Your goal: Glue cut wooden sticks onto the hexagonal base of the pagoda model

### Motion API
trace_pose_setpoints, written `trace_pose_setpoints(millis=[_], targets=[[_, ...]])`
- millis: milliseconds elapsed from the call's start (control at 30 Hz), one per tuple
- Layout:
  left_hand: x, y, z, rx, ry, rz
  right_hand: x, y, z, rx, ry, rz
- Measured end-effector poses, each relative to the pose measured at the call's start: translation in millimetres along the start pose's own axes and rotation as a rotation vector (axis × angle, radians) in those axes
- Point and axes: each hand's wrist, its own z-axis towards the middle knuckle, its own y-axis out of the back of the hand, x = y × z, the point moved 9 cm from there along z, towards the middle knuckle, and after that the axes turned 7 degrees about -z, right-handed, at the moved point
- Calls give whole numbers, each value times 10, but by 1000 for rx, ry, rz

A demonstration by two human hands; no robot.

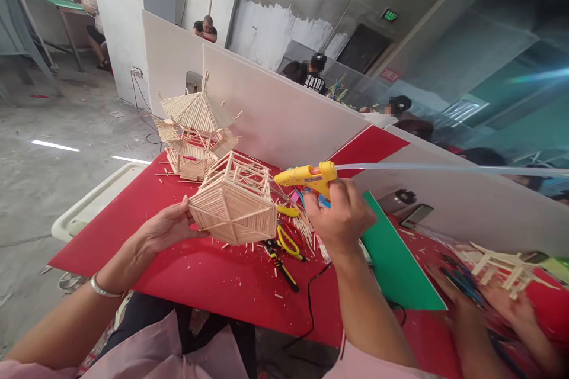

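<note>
My left hand (171,226) grips the left edge of a six-sided wooden stick frame (233,207), which is tilted so that its slatted base faces me. In my right hand (340,213) is a yellow hot glue gun (306,176), a long clear glue stick trailing from its back. The nozzle points left, at the frame's upper right corner; whether it touches cannot be made out. Behind the frame stands a pagoda model (200,127) of the same thin sticks, with a pointed roof.
Yellow-handled pliers (288,243), a black-and-yellow cutting tool (282,266) and loose sticks (304,231) lie on the red table (178,272). A green board (400,254) is at right. Beyond it, a co-worker's hands (462,296) are near another stick model (507,269). White partitions (275,112) line the back.
</note>
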Motion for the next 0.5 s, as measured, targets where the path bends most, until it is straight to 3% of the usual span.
trace_pose_setpoints(millis=[233, 500], targets=[[-84, -50, -18, -8, -108, 17, 19, 83, -64, 40, -16, 70], [-78, -47, -20, 4, -106, 23, 35, 121, -46, 42, -33, 68]])
